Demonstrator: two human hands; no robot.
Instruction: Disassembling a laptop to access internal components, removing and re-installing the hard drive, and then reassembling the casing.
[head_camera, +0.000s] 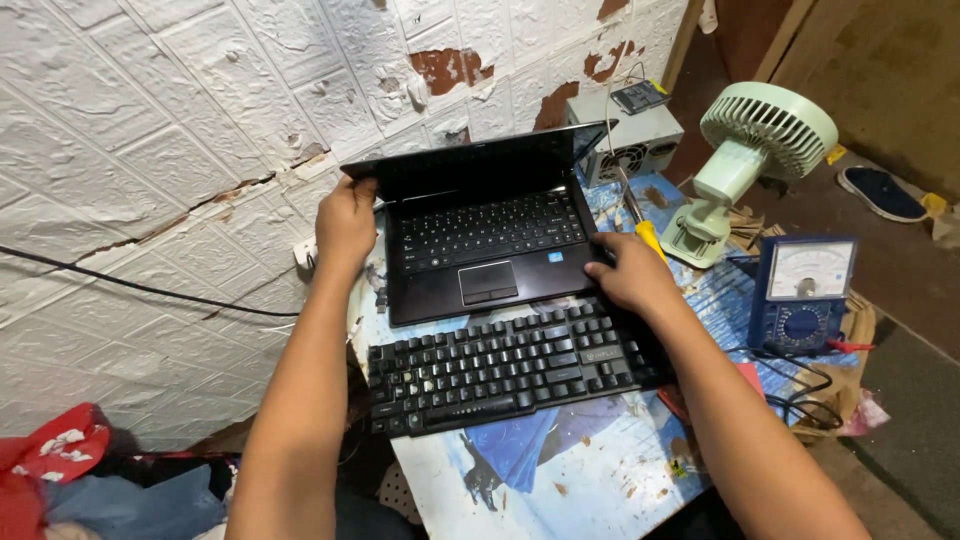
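My left hand (345, 222) curls closed around the left edge of the black laptop (485, 240), by its half-open lid; my right hand (632, 272) presses loosely open on its front right corner, above the black keyboard (500, 365) on the surface (580, 470)

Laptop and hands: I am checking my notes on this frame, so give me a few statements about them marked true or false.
1. The left hand grips the left edge of the black laptop at its screen hinge. True.
2. The right hand holds the yellow-handled screwdriver. False: it rests on the laptop's right front corner; the screwdriver lies behind it.
3. A separate black keyboard lies in front of the laptop. True.
4. The laptop lid is fully shut. False: it is open, keys showing.
5. The green fan stands left of the laptop. False: it stands to the right, near the blue meter.
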